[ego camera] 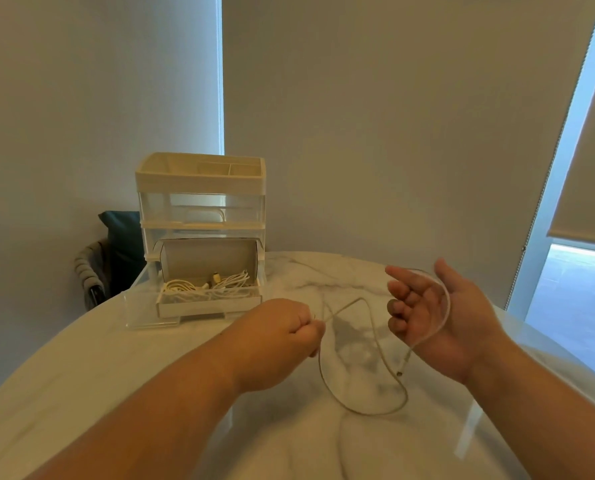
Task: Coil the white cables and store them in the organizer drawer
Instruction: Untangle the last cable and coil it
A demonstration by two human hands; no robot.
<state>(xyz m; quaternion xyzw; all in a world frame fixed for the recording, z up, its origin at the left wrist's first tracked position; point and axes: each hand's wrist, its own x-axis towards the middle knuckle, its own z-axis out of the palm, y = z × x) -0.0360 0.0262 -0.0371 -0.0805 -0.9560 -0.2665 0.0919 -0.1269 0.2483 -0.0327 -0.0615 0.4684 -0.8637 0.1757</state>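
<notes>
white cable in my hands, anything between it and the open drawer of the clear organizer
Nothing visible does. The white cable runs from the pinching left hand over the open right hand; only marble tabletop lies between it and the pulled-out clear plastic drawer, where an open white cardboard box holds coiled white cables.

White cable (pixel 371 318) between left fingers (pixel 306 332), right fingers (pixel 405 299). White table (pixel 150 375), grey marble veins, under fingers. Cream, clear organizer (pixel 200 183) beyond fingers.
</notes>
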